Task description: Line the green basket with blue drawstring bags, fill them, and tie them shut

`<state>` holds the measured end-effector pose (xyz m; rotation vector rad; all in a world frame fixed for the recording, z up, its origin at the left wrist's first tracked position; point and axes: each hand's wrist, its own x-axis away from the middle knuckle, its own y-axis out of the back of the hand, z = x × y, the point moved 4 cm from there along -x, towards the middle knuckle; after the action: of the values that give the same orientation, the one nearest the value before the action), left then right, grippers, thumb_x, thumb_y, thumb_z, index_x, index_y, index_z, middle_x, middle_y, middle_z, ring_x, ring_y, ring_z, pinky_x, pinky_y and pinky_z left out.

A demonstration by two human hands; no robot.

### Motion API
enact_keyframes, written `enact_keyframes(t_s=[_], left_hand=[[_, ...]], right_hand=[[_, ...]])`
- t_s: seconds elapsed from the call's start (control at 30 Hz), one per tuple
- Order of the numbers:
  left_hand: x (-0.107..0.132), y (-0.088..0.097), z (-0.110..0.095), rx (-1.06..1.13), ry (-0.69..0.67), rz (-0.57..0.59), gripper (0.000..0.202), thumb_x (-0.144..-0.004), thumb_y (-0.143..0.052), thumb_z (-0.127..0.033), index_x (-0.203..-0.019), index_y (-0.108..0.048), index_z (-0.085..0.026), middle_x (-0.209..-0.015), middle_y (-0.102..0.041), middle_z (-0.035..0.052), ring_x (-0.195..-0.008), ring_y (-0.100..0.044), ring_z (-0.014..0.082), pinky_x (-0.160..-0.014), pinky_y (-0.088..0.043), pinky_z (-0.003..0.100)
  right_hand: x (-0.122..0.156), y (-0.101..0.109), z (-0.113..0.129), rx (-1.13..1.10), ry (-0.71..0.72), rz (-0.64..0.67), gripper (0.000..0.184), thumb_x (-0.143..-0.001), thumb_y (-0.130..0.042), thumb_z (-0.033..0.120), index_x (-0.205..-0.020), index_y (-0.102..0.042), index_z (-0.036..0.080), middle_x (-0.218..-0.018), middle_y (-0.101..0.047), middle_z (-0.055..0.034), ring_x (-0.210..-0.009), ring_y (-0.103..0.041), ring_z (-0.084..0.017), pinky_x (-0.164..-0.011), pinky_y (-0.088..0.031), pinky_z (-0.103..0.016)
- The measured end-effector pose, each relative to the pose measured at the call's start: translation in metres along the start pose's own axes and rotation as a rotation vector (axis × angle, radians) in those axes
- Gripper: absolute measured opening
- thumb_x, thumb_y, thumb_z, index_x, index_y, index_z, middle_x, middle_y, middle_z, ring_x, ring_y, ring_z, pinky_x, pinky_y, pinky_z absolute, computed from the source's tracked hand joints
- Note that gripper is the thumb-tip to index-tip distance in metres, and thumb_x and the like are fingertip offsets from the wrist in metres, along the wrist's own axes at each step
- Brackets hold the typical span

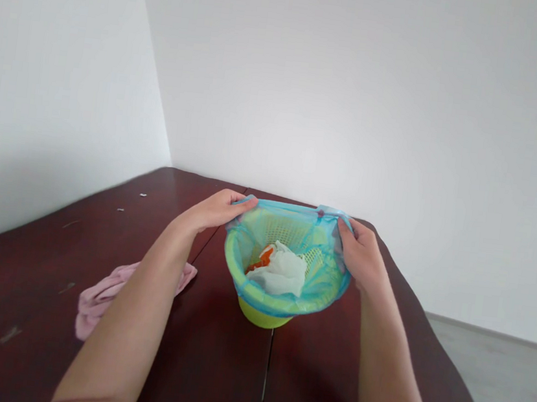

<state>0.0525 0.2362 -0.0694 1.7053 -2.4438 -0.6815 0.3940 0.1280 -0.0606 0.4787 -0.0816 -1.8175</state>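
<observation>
Head view: 2 hands (216,211) (360,255) pinching blue bag (281,205)

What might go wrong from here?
The blue bag is pinched at only two rim points by the left hand and right hand, so it might slip off the green basket. The basket looks tilted, so the white tissue inside may spill.

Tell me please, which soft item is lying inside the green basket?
The crumpled white tissue lies inside the green basket; the pink cloth lies outside it, on the table.
</observation>
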Motion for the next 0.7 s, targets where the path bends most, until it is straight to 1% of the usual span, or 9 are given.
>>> enact_keyframes(t_s=[0.07, 0.13, 0.27, 0.37, 0.43, 0.47, 0.53, 0.6, 0.7], left_hand=[[-0.001, 0.001, 0.001, 0.013, 0.023, -0.025, 0.076, -0.089, -0.081, -0.096, -0.085, -0.087, -0.02, -0.073, -0.076, 0.0062, -0.061, -0.062, 0.0209, -0.057, -0.048, 0.03], [-0.003, 0.005, 0.001, 0.052, 0.028, -0.068, 0.079, -0.085, -0.082, -0.098, -0.087, -0.087, -0.019, -0.079, -0.08, 0.007, -0.064, -0.065, 0.0216, -0.06, -0.05, 0.03], [-0.006, 0.011, 0.002, 0.14, 0.025, -0.161, 0.076, -0.08, -0.089, -0.095, -0.083, -0.084, -0.02, -0.08, -0.082, 0.0072, -0.067, -0.069, 0.0234, -0.061, -0.053, 0.03], [-0.006, 0.013, 0.005, 0.247, 0.07, -0.17, 0.07, -0.079, -0.095, -0.089, -0.083, -0.081, -0.02, -0.076, -0.08, 0.0078, -0.065, -0.071, 0.0253, -0.06, -0.058, 0.033], [-0.005, 0.012, 0.006, 0.325, 0.092, -0.142, 0.069, -0.081, -0.097, -0.088, -0.086, -0.081, -0.02, -0.075, -0.079, 0.0081, -0.063, -0.072, 0.0253, -0.059, -0.061, 0.034], [-0.005, 0.012, 0.006, 0.357, 0.095, -0.127, 0.069, -0.082, -0.097, -0.087, -0.087, -0.081, -0.02, -0.075, -0.079, 0.0081, -0.061, -0.072, 0.0247, -0.058, -0.061, 0.034], [-0.004, 0.012, 0.005, 0.412, 0.081, -0.096, 0.067, -0.083, -0.098, -0.084, -0.089, -0.081, -0.019, -0.077, -0.081, 0.0085, -0.062, -0.073, 0.0234, -0.059, -0.062, 0.033], [-0.003, 0.011, 0.003, 0.461, 0.058, -0.063, 0.064, -0.081, -0.103, -0.078, -0.094, -0.084, -0.018, -0.085, -0.084, 0.0094, -0.066, -0.074, 0.0217, -0.062, -0.063, 0.03], [-0.005, 0.011, 0.004, 0.505, 0.034, -0.046, 0.061, -0.073, -0.111, -0.063, -0.107, -0.088, -0.018, -0.101, -0.088, 0.0098, -0.069, -0.073, 0.0172, -0.064, -0.061, 0.026]], right_hand=[[0.005, -0.001, 0.004, -0.227, -0.105, 0.106, 0.047, -0.093, -0.087, 0.072, -0.095, -0.071, 0.028, -0.074, -0.069, 0.0017, -0.063, -0.06, -0.02, -0.062, -0.053, -0.034], [0.01, 0.002, 0.01, -0.366, -0.154, 0.162, 0.05, -0.083, -0.101, 0.065, -0.104, -0.076, 0.028, -0.078, -0.075, 0.0021, -0.063, -0.064, -0.018, -0.059, -0.056, -0.03], [0.013, 0.01, 0.017, -0.552, -0.215, 0.159, 0.063, -0.072, -0.112, 0.046, -0.124, -0.083, 0.025, -0.093, -0.083, -0.001, -0.065, -0.069, -0.014, -0.056, -0.061, -0.023], [0.009, 0.01, 0.015, -0.694, -0.254, 0.164, 0.061, -0.071, -0.11, 0.032, -0.124, -0.082, 0.022, -0.082, -0.076, 0.0041, -0.048, -0.045, -0.004, -0.038, -0.04, -0.014], [0.004, 0.007, 0.011, -0.759, -0.266, 0.158, 0.059, -0.07, -0.106, 0.025, -0.123, -0.08, 0.021, -0.089, -0.077, 0.0033, -0.047, -0.034, -0.001, -0.033, -0.026, -0.011], [0.002, 0.007, 0.008, -0.769, -0.259, 0.122, 0.059, -0.069, -0.104, 0.023, -0.122, -0.078, 0.022, -0.099, -0.081, 0.0001, -0.05, -0.039, -0.002, -0.035, -0.028, -0.011], [-0.004, 0.009, 0.001, -0.733, -0.201, -0.024, 0.061, -0.067, -0.099, 0.023, -0.122, -0.075, 0.024, -0.123, -0.084, -0.0074, -0.066, -0.059, -0.007, -0.046, -0.045, -0.013], [-0.007, 0.015, -0.003, -0.629, -0.079, -0.208, 0.063, -0.064, -0.094, 0.024, -0.123, -0.071, 0.026, -0.136, -0.079, -0.0104, -0.087, -0.071, -0.015, -0.062, -0.059, -0.021], [-0.002, 0.023, -0.001, -0.328, 0.112, -0.369, 0.066, -0.07, -0.083, 0.026, -0.133, -0.064, 0.029, -0.151, -0.07, -0.0129, -0.087, -0.067, -0.017, -0.067, -0.055, -0.029]])
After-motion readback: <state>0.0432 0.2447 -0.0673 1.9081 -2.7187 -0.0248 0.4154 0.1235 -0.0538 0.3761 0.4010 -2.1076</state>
